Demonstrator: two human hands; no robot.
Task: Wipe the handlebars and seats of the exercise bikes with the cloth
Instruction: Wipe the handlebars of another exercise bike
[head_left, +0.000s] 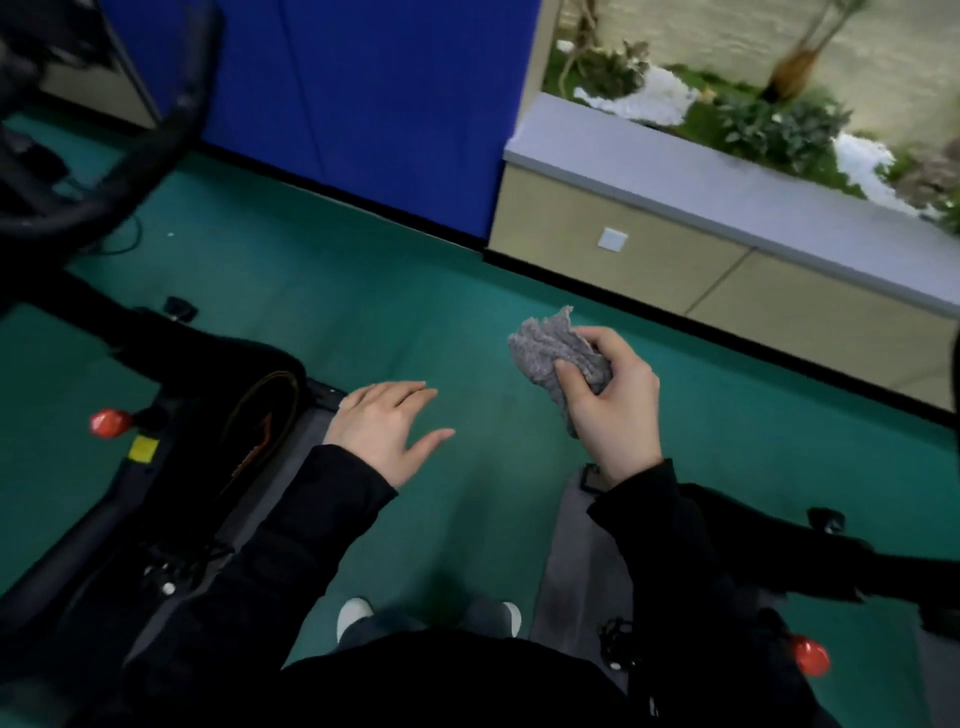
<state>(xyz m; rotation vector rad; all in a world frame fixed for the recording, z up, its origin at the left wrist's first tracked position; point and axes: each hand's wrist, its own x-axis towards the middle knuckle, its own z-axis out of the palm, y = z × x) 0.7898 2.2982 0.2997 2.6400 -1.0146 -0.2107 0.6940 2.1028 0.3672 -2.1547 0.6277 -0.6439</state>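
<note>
My right hand grips a crumpled grey cloth and holds it in the air over the green floor. My left hand hovers flat with its fingers spread, holding nothing, just right of a black exercise bike. The curved black handlebar of that bike shows at the upper left, well away from both hands. A second black bike stands at the lower right, partly behind my right sleeve. No seat can be made out.
I stand on green floor between the two bikes, my shoes visible below. Red knobs stick out from both bikes. A blue wall panel and a low beige ledge with plants lie ahead.
</note>
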